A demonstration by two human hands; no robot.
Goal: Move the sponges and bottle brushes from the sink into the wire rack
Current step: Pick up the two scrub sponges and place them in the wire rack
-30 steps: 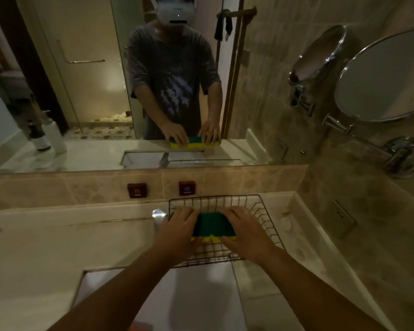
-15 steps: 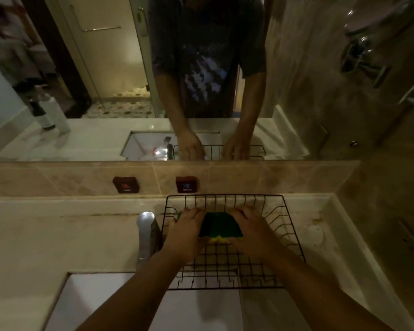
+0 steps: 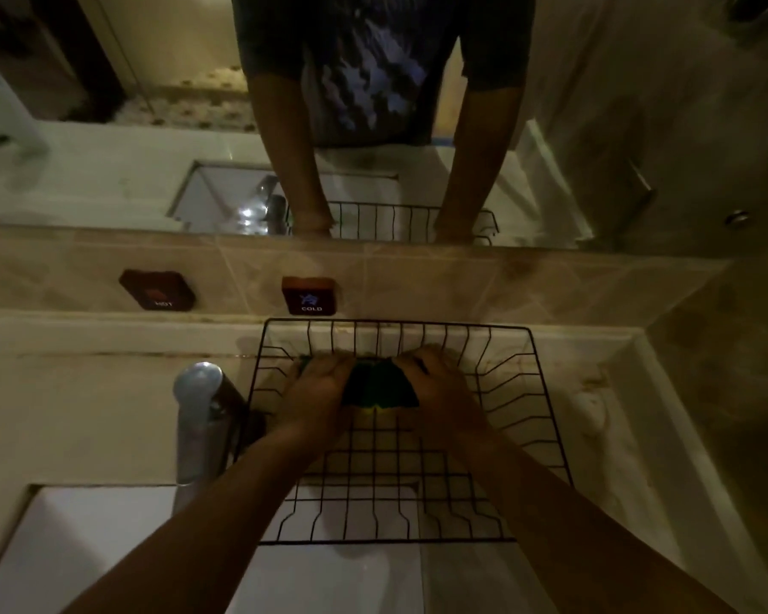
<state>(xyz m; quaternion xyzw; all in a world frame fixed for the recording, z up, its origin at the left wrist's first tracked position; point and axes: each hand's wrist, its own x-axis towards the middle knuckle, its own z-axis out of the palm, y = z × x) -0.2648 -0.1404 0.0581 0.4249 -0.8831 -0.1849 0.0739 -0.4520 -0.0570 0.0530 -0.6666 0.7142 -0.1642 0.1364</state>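
A black wire rack (image 3: 546,418) sits on the marble counter behind the sink, its front edge hanging over the basin. Inside it, toward the back, lies a green and yellow sponge (image 3: 380,387). My left hand (image 3: 318,398) grips the sponge's left end and my right hand (image 3: 440,392) grips its right end, both reaching down inside the rack. The white sink (image 3: 85,547) shows at the lower left; no brushes or other sponges are visible in it.
A chrome faucet (image 3: 198,418) stands just left of the rack. Red HOT (image 3: 158,290) and COLD (image 3: 311,294) buttons sit on the tiled backsplash. A mirror (image 3: 107,148) above reflects the counter and a person's arms. A tiled wall closes off the right side.
The view has tilted down and closer to the rack. Both hands have carried the sponge lower and further back into the rack.
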